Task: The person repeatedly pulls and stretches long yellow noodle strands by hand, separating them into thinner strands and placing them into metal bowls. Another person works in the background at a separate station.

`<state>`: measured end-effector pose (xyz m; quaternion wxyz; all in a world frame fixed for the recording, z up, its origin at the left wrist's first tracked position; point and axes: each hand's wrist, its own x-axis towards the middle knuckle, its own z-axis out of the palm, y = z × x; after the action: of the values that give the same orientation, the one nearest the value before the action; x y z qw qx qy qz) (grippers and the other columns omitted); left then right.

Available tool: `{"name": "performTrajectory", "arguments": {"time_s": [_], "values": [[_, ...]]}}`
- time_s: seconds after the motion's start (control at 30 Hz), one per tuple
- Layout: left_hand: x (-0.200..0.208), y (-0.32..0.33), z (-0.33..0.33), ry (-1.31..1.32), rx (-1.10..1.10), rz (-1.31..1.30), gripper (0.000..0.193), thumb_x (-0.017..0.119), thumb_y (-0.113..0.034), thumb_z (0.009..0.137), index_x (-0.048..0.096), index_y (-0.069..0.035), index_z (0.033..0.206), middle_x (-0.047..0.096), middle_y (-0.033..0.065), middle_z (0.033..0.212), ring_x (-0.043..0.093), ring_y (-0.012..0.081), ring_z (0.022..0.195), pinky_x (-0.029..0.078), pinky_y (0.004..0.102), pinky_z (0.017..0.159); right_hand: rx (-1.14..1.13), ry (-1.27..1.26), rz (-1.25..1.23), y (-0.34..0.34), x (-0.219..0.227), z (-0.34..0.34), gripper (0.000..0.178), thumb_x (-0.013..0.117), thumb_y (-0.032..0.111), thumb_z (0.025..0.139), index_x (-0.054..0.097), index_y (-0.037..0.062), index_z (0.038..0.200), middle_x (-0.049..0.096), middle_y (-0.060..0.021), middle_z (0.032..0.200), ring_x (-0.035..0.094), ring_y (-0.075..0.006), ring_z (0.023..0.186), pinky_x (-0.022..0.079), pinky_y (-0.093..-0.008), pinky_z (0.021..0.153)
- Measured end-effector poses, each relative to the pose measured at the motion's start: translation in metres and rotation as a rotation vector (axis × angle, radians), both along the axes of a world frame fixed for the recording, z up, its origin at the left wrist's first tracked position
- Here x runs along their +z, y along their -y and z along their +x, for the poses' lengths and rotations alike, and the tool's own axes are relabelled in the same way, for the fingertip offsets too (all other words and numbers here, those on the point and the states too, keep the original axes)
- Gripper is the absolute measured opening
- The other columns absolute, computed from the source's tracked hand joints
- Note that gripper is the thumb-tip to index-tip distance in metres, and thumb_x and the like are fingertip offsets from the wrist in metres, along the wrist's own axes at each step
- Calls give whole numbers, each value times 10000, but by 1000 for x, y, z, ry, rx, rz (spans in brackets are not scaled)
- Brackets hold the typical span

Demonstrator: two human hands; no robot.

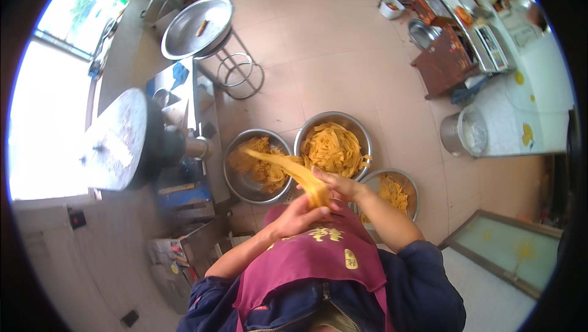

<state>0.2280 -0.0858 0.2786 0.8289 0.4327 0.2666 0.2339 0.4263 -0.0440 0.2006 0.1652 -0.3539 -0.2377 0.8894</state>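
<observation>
A long, flat yellow-orange strip (288, 165), floppy like a vegetable or dough strip, stretches from the left metal bowl up to my hands. My left hand (298, 217) is closed round its near end, in front of my maroon apron (331, 247). On the other side of the same piece, my right hand (339, 185) grips it, fingers partly hidden. The left bowl (228, 176) holds a loose pile of similar pieces (269, 176). A fuller pile of strips (334, 150) fills the middle bowl (369, 139). Beside my right forearm, a third bowl (416, 197) contains more pieces.
At my left stands a machine with a broad metal plate (119, 142) and a spout (197, 148). Further off, a wide basin (214, 11) sits on a metal stand. To the right are a metal bucket (454, 133), a brown cabinet (445, 66) and a framed glass panel (508, 246).
</observation>
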Motion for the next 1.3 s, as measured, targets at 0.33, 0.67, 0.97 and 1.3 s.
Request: {"name": "performTrajectory", "arguments": {"time_s": [0.33, 0.67, 0.97, 1.3], "values": [[-81, 8, -35, 299, -78, -36, 550, 693, -276, 998, 506, -73, 1474, 604, 116, 1378, 565, 223, 1281, 442, 400, 1096, 178, 22, 429, -3, 119, -16, 383, 607, 197, 974, 682, -62, 1245, 724, -99, 917, 668, -111, 735, 517, -234, 602], [-320, -17, -118, 759, 1068, -783, 584, 529, -377, 1058, 479, 82, 1417, 646, 231, 1319, 683, 308, 1121, 586, 402, 941, -28, 72, 1312, 98, 272, 54, 132, 799, 64, 680, 683, 13, 714, 677, -89, 629, 591, -184, 430, 407, -290, 395], [-280, -39, -178, 790, 1170, -764, 267, 601, -164, 1002, 659, -1, 1205, 723, 79, 1040, 700, 229, 1010, 567, 350, 934, -149, -186, 1280, 113, 325, 105, 302, 786, 82, 763, 550, 74, 574, 576, -13, 500, 520, -156, 359, 366, -298, 356], [54, -33, -198, 245, 491, 210, 718, 712, -135, 934, 354, -64, 1553, 660, 192, 1251, 642, 304, 1182, 494, 459, 1056, -92, 524, 1089, 63, 280, 148, 604, 751, 511, 908, 680, -82, 818, 677, -131, 635, 637, -197, 450, 510, -290, 427]]}}
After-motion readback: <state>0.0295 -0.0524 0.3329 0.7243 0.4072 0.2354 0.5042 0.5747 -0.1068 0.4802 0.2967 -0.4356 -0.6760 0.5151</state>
